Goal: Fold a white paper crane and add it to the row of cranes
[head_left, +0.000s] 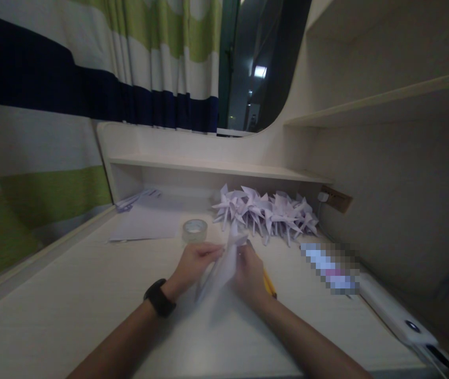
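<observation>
Between my hands, above the middle of the desk, is a folded white paper [227, 263] with pointed flaps. My left hand [198, 263], with a black watch on the wrist, pinches its left edge between thumb and fingers. On the other side my right hand [250, 271] is closed on the paper, its fingertips partly hidden behind it. Something yellow and long, like a pen or a cutter [269, 281], lies on the desk beside my right hand, partly covered by it. Just beyond my left hand lies a roll of clear tape [195, 230].
Many folded paper pinwheels [266, 210] are heaped at the back under the shelf [216, 167]. A stack of white sheets [147, 217] lies at back left. To the right are a blurred-out screen [330, 267], a white power strip [393, 308] and a wall socket [337, 199].
</observation>
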Demonstrator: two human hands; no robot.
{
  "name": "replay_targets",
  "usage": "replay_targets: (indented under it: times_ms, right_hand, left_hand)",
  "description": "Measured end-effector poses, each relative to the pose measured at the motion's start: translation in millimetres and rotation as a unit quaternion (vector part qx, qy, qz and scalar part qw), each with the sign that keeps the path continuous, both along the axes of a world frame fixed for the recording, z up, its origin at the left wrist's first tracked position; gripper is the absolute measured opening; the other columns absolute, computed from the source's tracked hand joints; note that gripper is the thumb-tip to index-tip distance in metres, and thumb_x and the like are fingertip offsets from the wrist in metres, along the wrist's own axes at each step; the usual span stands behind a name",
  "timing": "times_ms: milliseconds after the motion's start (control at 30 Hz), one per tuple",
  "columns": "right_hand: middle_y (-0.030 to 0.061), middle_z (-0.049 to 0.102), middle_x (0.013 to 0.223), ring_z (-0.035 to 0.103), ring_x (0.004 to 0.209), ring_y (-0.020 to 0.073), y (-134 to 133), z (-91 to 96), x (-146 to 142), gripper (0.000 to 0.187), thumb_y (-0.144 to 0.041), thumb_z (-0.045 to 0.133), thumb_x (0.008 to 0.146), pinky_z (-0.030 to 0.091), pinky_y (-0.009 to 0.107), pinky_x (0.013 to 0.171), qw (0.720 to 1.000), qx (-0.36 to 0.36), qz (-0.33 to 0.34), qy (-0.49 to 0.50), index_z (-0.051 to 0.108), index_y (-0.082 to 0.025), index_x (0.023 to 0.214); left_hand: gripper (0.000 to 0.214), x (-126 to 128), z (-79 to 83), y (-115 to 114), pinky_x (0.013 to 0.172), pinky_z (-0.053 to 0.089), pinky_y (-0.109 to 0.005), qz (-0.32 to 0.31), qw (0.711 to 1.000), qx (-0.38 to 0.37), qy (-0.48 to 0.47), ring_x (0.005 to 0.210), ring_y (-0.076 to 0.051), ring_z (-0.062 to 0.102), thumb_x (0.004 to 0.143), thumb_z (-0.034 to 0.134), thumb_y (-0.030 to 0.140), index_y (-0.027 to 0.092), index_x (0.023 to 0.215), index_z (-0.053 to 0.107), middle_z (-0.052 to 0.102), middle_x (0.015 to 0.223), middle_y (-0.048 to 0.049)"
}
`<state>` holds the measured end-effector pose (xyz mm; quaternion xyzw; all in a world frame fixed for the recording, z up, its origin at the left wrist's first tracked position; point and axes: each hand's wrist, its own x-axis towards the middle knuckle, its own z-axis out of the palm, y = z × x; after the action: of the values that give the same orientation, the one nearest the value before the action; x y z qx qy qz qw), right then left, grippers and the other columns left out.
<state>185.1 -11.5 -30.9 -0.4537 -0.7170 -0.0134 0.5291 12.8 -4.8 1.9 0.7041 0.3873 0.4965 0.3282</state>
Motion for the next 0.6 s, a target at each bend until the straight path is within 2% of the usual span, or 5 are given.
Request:
replay_targets:
  times_ms: [167,267,367,467,600]
  right_hand:
    - [0.0060,0.063,0.077,0.060,0.071,0.0186,-0.7,-1.2,-0.5,0.014,-0.015,0.042,0.084,0.042,0.027,0.063,1.000,-0.009,-0.010,0.005,0.056,-0.018,0.084]
    - [0.0055,0.063,0.075,0.060,0.070,0.0183,-2.3,-0.3,-1.6,0.014,-0.015,0.042,0.084,0.041,0.027,0.063,1.000,-0.009,-0.011,0.005,0.055,-0.018,0.083]
    - [0.0047,0.063,0.073,0.060,0.067,0.0178,-3.2,0.3,-3.1,0.015,-0.016,0.041,0.086,0.040,0.026,0.060,1.000,-0.006,-0.021,-0.006,0.055,-0.019,0.084]
    - [0.0053,0.063,0.076,0.060,0.068,0.0176,-3.1,1.8,-3.4,0.017,-0.017,0.038,0.089,0.041,0.026,0.061,0.999,0.017,-0.012,-0.030,0.055,-0.019,0.087]
    - [0.0068,0.063,0.081,0.061,0.075,0.0178,-1.9,5.5,-1.0,0.017,-0.018,0.038,0.091,0.044,0.027,0.065,0.997,0.059,0.003,-0.054,0.055,-0.018,0.089]
  left_hand:
    - [0.015,-1.8,2.7,-1.7,0.082,0.052,-0.030,-0.014,0.999,0.047,0.023,0.086,-0.019,0.068,0.083,0.063,0.026,0.021,0.090,0.076,0.075,0.095,-0.0046]
    - [0.016,-2.0,1.8,-2.1,0.081,0.053,-0.030,0.000,0.996,0.075,0.041,0.086,-0.018,0.069,0.084,0.063,0.027,0.022,0.091,0.076,0.075,0.095,-0.0038]
    - [0.016,-0.8,-0.6,-2.4,0.081,0.053,-0.030,0.041,0.993,0.095,0.052,0.085,-0.018,0.069,0.083,0.064,0.027,0.022,0.093,0.075,0.075,0.094,-0.0039]
    - [0.017,0.7,-2.1,-2.6,0.082,0.053,-0.031,0.082,0.990,0.104,0.057,0.086,-0.019,0.070,0.082,0.064,0.026,0.020,0.095,0.075,0.075,0.095,-0.0051]
    - [0.018,0.7,0.2,-3.3,0.081,0.053,-0.030,0.073,0.987,0.122,0.072,0.087,-0.018,0.069,0.085,0.060,0.025,0.022,0.096,0.074,0.075,0.096,-0.0034]
